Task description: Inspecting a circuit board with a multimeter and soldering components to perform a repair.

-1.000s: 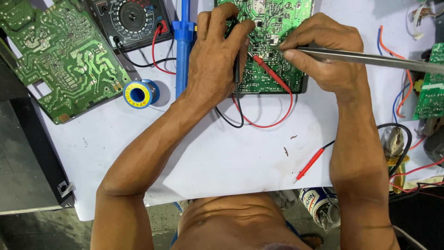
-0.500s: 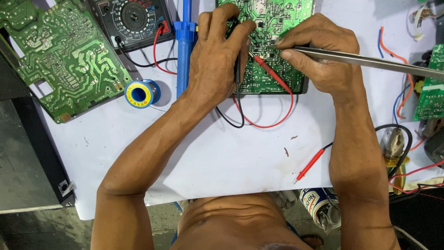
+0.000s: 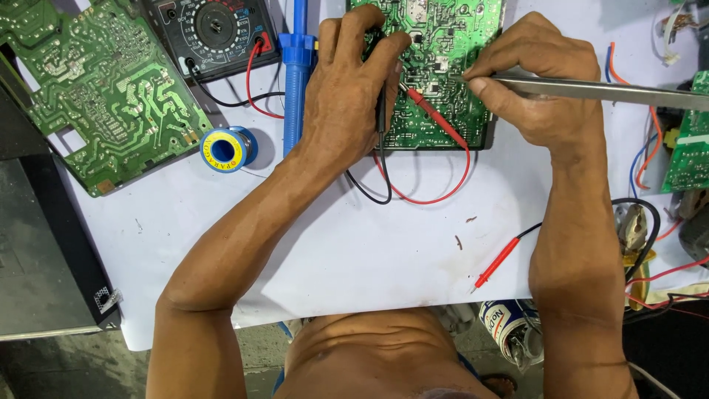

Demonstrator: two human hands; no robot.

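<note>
A green circuit board [image 3: 443, 44] lies solder side up at the top middle of the white table [image 3: 354, 244]. My left hand [image 3: 347, 89] rests on the board's left edge and grips a black probe and a red probe [image 3: 432, 114], whose tips touch the board. My right hand [image 3: 539, 89] pinches long metal tweezers [image 3: 605, 90], tip on the board near its right side. Red and black leads [image 3: 428, 196] loop below the board.
A second green board [image 3: 96, 96] lies at the left, a black multimeter [image 3: 210, 33] above it, a blue desoldering pump [image 3: 295, 66] and a solder spool [image 3: 225, 148] beside my left hand. A loose red probe [image 3: 498, 262] lies near my right forearm. More boards and wires crowd the right edge.
My hands have shifted only slightly over the board; the tweezers' tip and the probes stay on it.
</note>
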